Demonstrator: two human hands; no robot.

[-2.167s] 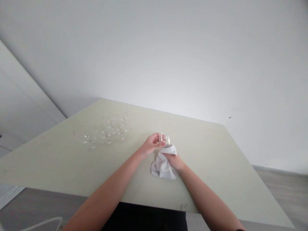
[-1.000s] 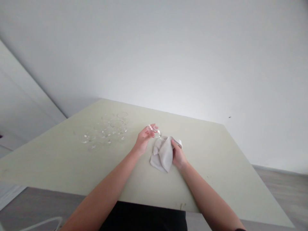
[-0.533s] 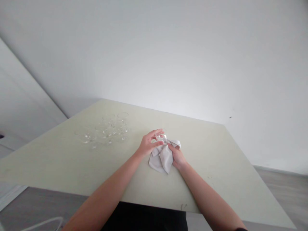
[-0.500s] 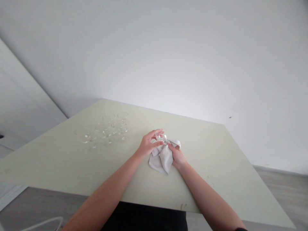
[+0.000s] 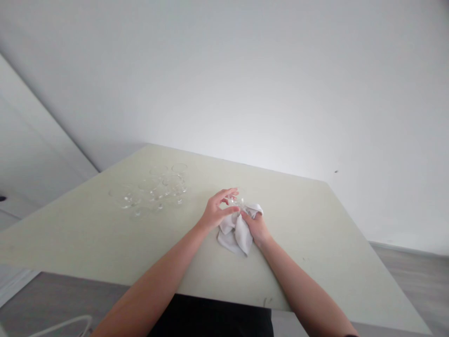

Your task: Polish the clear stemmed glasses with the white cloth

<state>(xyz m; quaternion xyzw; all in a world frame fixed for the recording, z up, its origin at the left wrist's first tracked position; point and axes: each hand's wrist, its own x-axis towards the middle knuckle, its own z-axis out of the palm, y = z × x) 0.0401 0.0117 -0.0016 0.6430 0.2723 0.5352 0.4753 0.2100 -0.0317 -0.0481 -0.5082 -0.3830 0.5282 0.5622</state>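
My left hand [image 5: 218, 209] curls its thumb and fingers around a clear glass [image 5: 235, 201], probably stemmed, which is hard to make out against the table. On the right, my right hand [image 5: 255, 225] is closed on a white cloth [image 5: 242, 234], pressing it against the glass's near right side. Folds of the cloth hang down toward the tabletop below both hands. To the left stand several clear stemmed glasses [image 5: 159, 189] in a group, their outlines faint.
The pale green table [image 5: 287, 262] spans the view, with a white wall [image 5: 245, 84] along its far side. A white panel [image 5: 31, 140] rises at the left. A pale curved bar [image 5: 70, 320] shows at the lower left, over the grey floor [image 5: 77, 297].
The right hand has shifted slightly left and down with the cloth, whose folds hang a little differently. The glass has turned slightly in the left hand, which stays in nearly the same place.
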